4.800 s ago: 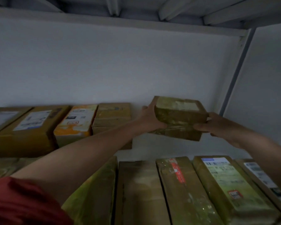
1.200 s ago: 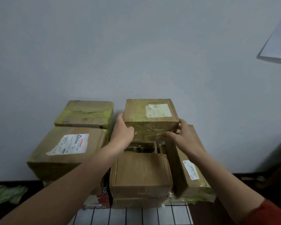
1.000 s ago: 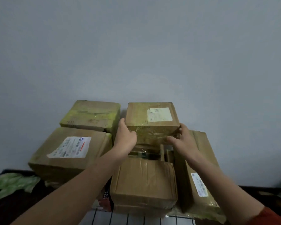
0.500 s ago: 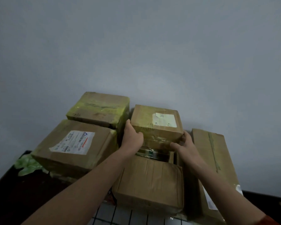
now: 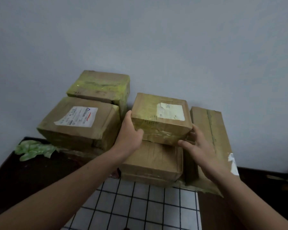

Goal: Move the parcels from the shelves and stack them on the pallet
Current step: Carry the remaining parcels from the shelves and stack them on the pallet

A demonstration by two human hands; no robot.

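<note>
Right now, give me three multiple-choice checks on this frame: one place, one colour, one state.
1. The yellow-taped box stands, relative to the white-label box:
A) behind it
B) in front of it
C) on top of it

2. The crumpled thing at far left is:
A) red
B) green
C) blue

3. The left hand:
A) hangs free
B) lies flat on top of the parcel
C) grips the parcel's left edge

Answers:
1 A: it shows past the white-label box's far edge.
2 B: it is pale green against the dark ground.
3 C: its thumb is on the parcel's front and its fingers go round the left side.
</note>
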